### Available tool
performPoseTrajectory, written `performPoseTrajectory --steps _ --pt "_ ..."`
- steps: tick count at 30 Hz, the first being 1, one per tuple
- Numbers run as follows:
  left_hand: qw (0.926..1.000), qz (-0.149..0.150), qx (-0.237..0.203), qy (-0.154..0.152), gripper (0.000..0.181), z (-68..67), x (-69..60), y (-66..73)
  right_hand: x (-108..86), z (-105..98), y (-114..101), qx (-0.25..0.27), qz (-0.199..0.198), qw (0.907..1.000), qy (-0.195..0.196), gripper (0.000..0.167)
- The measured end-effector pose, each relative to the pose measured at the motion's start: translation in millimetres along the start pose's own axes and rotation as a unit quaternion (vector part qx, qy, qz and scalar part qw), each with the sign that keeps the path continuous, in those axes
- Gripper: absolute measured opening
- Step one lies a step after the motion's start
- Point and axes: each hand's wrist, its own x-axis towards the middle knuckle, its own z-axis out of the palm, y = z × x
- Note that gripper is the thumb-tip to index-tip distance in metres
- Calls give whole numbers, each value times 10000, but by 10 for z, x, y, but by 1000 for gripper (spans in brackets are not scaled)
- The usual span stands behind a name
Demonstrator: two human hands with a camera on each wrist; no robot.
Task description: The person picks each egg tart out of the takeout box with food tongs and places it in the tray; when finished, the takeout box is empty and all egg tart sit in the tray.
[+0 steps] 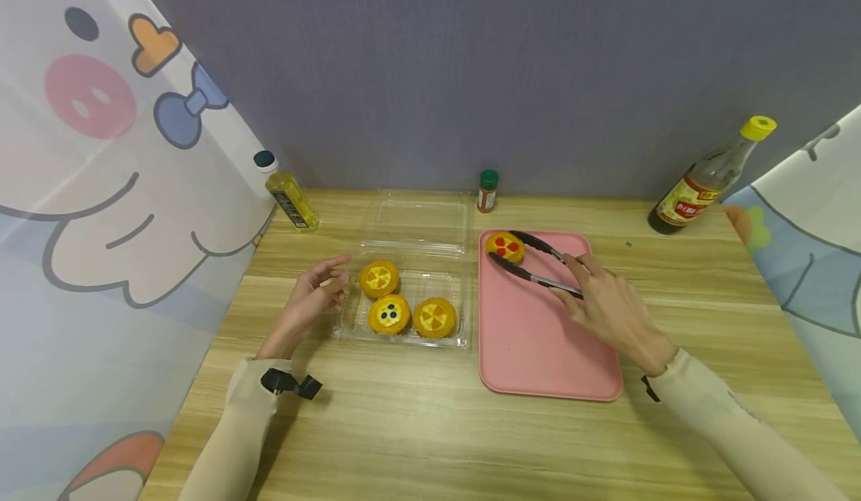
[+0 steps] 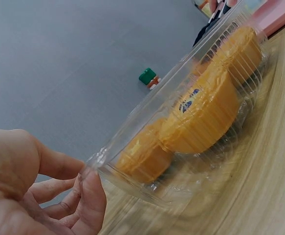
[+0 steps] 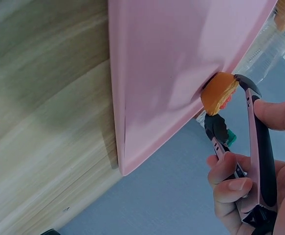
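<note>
My right hand (image 1: 615,310) holds a pair of tongs (image 1: 538,280) with black tips and handle grips. The spread tips stand on either side of an egg tart with red spots (image 1: 504,247), at the far left corner of a pink tray (image 1: 545,351). Whether both tips press on the tart I cannot tell. With thumb and forefinger my left hand (image 1: 312,299) pinches the left rim of an open clear plastic box (image 2: 108,156). Inside it sit two tarts with yellow wedge tops, one at the back left (image 1: 379,279) and one at the right (image 1: 434,318), and a tart with dark blue dots (image 1: 389,314).
The box's clear lid (image 1: 420,220) lies folded back towards the wall. Behind stand an oil bottle (image 1: 292,200) at left, a small green-capped spice jar (image 1: 487,193) in the middle and a yellow-capped sauce bottle (image 1: 699,187) at right. Wooden table (image 1: 403,426) shows in front.
</note>
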Motion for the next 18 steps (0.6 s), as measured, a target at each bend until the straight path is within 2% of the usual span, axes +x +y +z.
performPoseTrajectory --steps 18 --pt "10000 -41 37 31 48 5 6 3 -6 13 -14 -63 20 10000 47 65"
